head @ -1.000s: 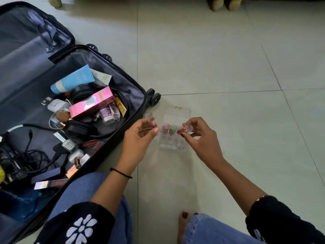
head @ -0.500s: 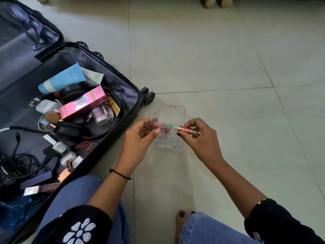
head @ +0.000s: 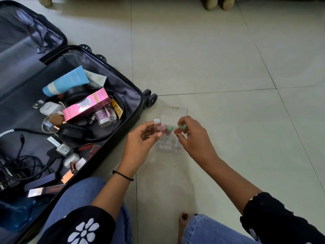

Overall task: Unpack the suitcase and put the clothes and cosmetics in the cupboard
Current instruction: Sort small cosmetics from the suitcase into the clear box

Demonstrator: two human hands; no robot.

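An open black suitcase (head: 135,95) lies on the floor at left, filled with cosmetics: a blue tube (head: 66,81), a pink box (head: 86,107), small bottles, headphones and cables. A clear plastic organizer (head: 173,113) stands on the tiles between my hands, with two small tubes (head: 167,129) upright in it. My left hand (head: 142,138) pinches a clear-capped lipstick (head: 157,121) at the organizer's left side. My right hand (head: 193,138) holds a small green-capped tube (head: 181,128) over its right side.
Pale floor tiles (head: 228,59) stretch to the right and behind the organizer. My knees in blue jeans and one bare foot (head: 183,221) sit at the bottom. Furniture feet (head: 218,3) stand at the top edge.
My right hand has turned its tube from lying sideways to upright and brought it closer over the organizer. The left hand stays on its lipstick.
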